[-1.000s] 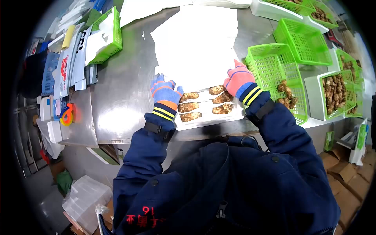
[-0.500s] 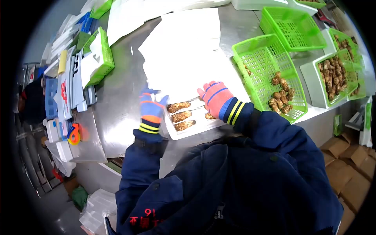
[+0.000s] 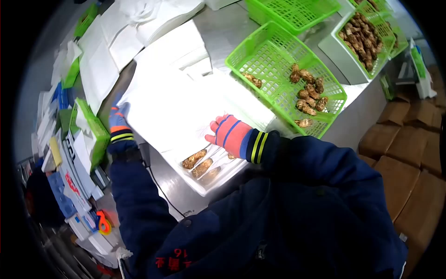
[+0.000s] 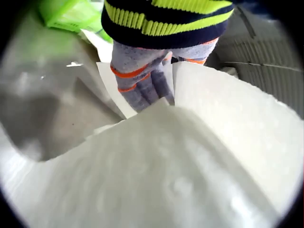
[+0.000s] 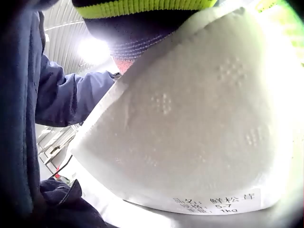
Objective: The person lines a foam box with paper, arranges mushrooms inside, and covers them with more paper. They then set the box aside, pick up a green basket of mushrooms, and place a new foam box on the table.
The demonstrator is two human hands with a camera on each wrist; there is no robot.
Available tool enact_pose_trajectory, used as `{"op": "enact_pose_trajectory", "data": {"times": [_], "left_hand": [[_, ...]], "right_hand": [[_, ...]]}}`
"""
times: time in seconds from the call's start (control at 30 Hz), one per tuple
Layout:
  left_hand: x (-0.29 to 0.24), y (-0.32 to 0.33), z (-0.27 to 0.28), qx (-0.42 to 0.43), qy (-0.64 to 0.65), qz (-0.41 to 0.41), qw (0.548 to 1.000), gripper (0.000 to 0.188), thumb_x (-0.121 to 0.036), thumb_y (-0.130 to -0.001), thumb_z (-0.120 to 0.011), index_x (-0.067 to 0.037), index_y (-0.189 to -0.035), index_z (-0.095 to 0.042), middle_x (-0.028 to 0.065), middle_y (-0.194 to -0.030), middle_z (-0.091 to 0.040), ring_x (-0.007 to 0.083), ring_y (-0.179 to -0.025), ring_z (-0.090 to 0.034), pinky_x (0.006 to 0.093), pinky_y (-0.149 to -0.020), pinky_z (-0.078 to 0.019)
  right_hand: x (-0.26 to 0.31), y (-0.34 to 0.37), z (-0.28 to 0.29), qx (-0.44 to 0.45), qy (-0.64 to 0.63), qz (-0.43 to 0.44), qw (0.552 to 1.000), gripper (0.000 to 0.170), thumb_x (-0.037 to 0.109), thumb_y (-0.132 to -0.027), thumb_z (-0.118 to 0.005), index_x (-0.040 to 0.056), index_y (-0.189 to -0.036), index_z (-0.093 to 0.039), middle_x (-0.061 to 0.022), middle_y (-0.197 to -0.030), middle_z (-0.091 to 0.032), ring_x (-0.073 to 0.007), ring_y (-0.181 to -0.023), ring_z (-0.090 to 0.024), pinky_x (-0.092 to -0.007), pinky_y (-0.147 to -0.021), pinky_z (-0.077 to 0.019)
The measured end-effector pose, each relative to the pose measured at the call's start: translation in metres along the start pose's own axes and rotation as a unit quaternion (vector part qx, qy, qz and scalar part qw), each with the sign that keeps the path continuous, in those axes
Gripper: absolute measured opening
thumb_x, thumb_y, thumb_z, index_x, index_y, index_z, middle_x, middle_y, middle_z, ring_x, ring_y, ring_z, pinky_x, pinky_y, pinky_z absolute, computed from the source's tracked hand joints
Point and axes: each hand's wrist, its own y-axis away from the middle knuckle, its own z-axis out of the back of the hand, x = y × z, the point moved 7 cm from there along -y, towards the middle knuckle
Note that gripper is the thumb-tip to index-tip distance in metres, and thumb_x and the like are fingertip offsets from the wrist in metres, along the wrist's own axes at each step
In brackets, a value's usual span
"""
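My left hand (image 3: 120, 116), in a striped blue-grey and orange glove, pinches the left edge of a large white paper sheet (image 3: 160, 102). In the left wrist view the sheet's corner hides some of its fingertips. Over a white tray (image 3: 204, 189) my right hand (image 3: 232, 137), in a pink and blue glove, lies with relaxed fingers on the white paper. Several brown mushrooms (image 3: 194, 159) lie at the tray's near left, with others hidden under the hand and paper. In the right wrist view a white dimpled surface (image 5: 190, 109) with a printed label (image 5: 218, 202) hides most of that hand.
A green basket (image 3: 274, 93) holding several mushrooms (image 3: 309, 93) stands right of the tray. Behind it are another green basket (image 3: 292, 14) and a white box (image 3: 339, 60) full of mushrooms. More paper (image 3: 100, 65) and an orange tape dispenser (image 3: 103, 222) lie to the left; cardboard boxes (image 3: 395, 181) stand right.
The head view has turned right. My left hand has moved out to the left, onto the paper's edge. My right hand has shifted left over the tray, and paper now covers more of it.
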Motion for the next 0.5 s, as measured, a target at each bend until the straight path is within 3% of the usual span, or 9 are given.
{"op": "enact_pose_trajectory", "data": {"times": [0.03,0.1,0.23,0.27,0.33,0.37,0.4,0.47,0.5], "left_hand": [[-0.037,0.009,-0.021,0.032,0.04,-0.029,0.998,0.051,0.005,-0.079,-0.055,-0.002,-0.129,-0.047,0.0152,-0.117,-0.056,0.0249,-0.103,-0.057,0.0348,-0.09,-0.0467],[-0.082,0.021,-0.042,0.078,0.079,-0.066,0.992,0.052,0.005,-0.079,-0.054,-0.006,-0.129,-0.049,0.0097,-0.116,-0.057,0.0184,-0.099,-0.056,0.0281,-0.088,-0.0453],[-0.001,-0.025,-0.003,0.059,-0.141,0.013,0.988,0.052,0.0,-0.081,-0.058,-0.007,-0.131,-0.046,0.0034,-0.119,-0.054,0.0137,-0.099,-0.052,0.0254,-0.084,-0.044],[0.032,-0.038,0.015,0.079,-0.147,0.035,0.985,0.053,-0.003,-0.082,-0.06,-0.009,-0.132,-0.045,0.0023,-0.121,-0.052,0.0123,-0.099,-0.051,0.0262,-0.082,-0.0445],[0.068,-0.054,0.098,-0.094,-0.246,0.106,0.959,0.049,-0.001,-0.084,-0.057,-0.014,-0.131,-0.048,0.0027,-0.097,-0.057,0.0111,-0.08,-0.053,0.0228,-0.066,-0.0453],[0.043,-0.025,0.081,-0.116,-0.143,0.047,0.982,0.047,0.0,-0.084,-0.057,-0.009,-0.129,-0.047,0.0068,-0.107,-0.055,0.015,-0.093,-0.052,0.0267,-0.078,-0.0443],[-0.004,0.022,0.04,-0.12,-0.139,-0.039,0.982,0.044,0.001,-0.084,-0.056,-0.006,-0.127,-0.047,0.0086,-0.111,-0.054,0.017,-0.098,-0.052,0.0289,-0.084,-0.044],[-0.092,0.123,-0.05,-0.103,-0.231,-0.229,0.94,0.038,0.001,-0.085,-0.054,-0.003,-0.123,-0.048,0.01,-0.113,-0.053,0.019,-0.101,-0.054,0.0318,-0.089,-0.0442],[-0.08,0.158,-0.071,-0.036,-0.195,-0.188,0.962,0.033,-0.003,-0.084,-0.056,-0.006,-0.117,-0.053,0.0086,-0.107,-0.056,0.02,-0.1,-0.054,0.0339,-0.092,-0.0419]], "right_hand": [[-0.001,0.0,-0.007,-0.03,0.008,0.002,1.0,0.057,0.024,-0.051,-0.075,0.011,-0.104,-0.058,-0.0091,-0.102,-0.052,-0.0265,-0.1,-0.049,-0.0382,-0.081,-0.0403],[-0.002,0.0,-0.005,-0.025,0.0,-0.006,1.0,0.057,0.023,-0.052,-0.074,0.0098,-0.105,-0.059,-0.0095,-0.102,-0.053,-0.0275,-0.099,-0.049,-0.0376,-0.08,-0.0404],[0.0,-0.001,-0.002,-0.016,0.004,0.007,1.0,0.047,0.022,-0.062,-0.066,0.0137,-0.108,-0.059,-0.0089,-0.099,-0.053,-0.027,-0.093,-0.051,-0.0393,-0.078,-0.0411],[-0.001,-0.002,0.001,-0.003,-0.014,0.014,1.0,0.054,0.023,-0.055,-0.071,0.0125,-0.107,-0.059,-0.0095,-0.1,-0.052,-0.0272,-0.094,-0.05,-0.0389,-0.077,-0.0411],[-0.001,-0.004,-0.002,-0.007,-0.015,0.005,1.0,0.058,0.023,-0.051,-0.073,0.0112,-0.107,-0.059,-0.01,-0.101,-0.052,-0.0277,-0.094,-0.05,-0.0386,-0.076,-0.0412],[0.0,0.0,0.008,-0.113,0.005,0.015,0.993,0.013,0.016,-0.071,-0.053,0.0083,-0.08,-0.06,-0.0088,-0.084,-0.054,-0.0279,-0.086,-0.053,-0.0369,-0.069,-0.0415],[0.0,0.001,0.011,-0.122,-0.003,0.011,0.992,0.011,0.016,-0.071,-0.054,0.0089,-0.076,-0.059,-0.008,-0.083,-0.054,-0.0272,-0.085,-0.053,-0.0364,-0.069,-0.0414],[-0.001,-0.006,-0.008,0.017,0.002,0.008,1.0,0.052,0.018,-0.054,-0.068,0.0069,-0.104,-0.057,-0.0127,-0.105,-0.052,-0.0285,-0.097,-0.05,-0.0392,-0.076,-0.0413],[-0.001,-0.004,-0.002,0.02,-0.006,0.014,1.0,0.048,0.017,-0.055,-0.067,0.0069,-0.101,-0.057,-0.0127,-0.102,-0.052,-0.0294,-0.098,-0.051,-0.0397,-0.075,-0.0416]]}}
